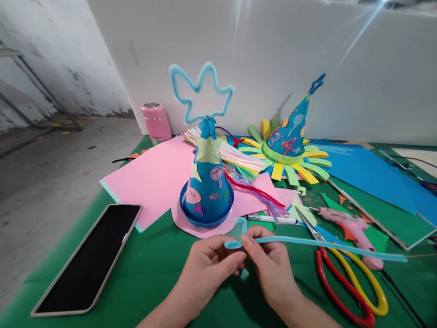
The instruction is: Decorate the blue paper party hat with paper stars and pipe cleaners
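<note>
Both hands grip a light blue pipe cleaner (330, 244) low over the table's front. Its left end is bent into a small angular shape, while the long straight part runs out to the right. My left hand (209, 268) pinches the bent end. Thumb and fingers of my right hand (270, 270) close on it just beside that bend. Behind the hands stands a blue paper cone hat (209, 183) with stickers and a blue rim, on a pink paper piece. On its tip sits a light blue pipe-cleaner star outline (230, 96), open in the middle.
Scissors (346, 282) and a pink glue gun (347, 221) lie right of my hands. A phone (87, 260) rests at left. Behind are a second cone hat (290, 132) with paper strips, bundled pipe cleaners (238, 155), a pen (275, 220) and a pink bottle (156, 122).
</note>
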{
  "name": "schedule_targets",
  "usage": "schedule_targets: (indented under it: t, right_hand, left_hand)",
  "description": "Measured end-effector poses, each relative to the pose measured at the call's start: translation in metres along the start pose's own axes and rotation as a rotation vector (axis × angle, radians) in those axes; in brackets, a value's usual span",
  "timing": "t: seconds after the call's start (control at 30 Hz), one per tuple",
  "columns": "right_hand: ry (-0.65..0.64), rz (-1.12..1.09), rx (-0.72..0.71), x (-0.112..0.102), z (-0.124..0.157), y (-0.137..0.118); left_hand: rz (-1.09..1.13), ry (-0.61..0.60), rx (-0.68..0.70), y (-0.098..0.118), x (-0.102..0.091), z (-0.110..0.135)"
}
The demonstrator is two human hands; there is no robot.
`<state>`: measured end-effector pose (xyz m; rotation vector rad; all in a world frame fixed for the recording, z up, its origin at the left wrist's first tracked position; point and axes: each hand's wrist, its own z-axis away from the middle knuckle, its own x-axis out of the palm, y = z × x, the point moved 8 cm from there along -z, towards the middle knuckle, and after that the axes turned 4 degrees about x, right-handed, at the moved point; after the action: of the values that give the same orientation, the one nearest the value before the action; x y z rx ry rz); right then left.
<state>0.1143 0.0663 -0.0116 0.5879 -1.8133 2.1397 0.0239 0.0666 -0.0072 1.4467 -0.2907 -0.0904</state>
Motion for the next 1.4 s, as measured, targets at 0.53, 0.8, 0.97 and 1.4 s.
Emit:
schedule_targets:
  t: [0.53, 0.8, 0.97, 1.4]
  right_hand:
    - [-0.032, 0.208, -0.085, 0.005, 0.002, -0.013]
    - [0.039, 0.389, -0.107, 0.0, 0.003, -0.015]
    - [0.018, 0.483, -0.12, -0.002, 0.001, -0.013]
    - [0.015, 0.991, -0.635, 0.01, 0.022, -0.059]
  left_hand:
    - [0.296, 0.069, -0.049, -0.008, 0.001, 0.003]
    - [0.192, 0.133, -0.044, -0.014, -0.005, 0.002]
    - [0.217, 0.176, -0.044, -0.014, -0.01, 0.002]
    - [0.059, 0.302, -0.028, -0.013, -0.026, 0.002]
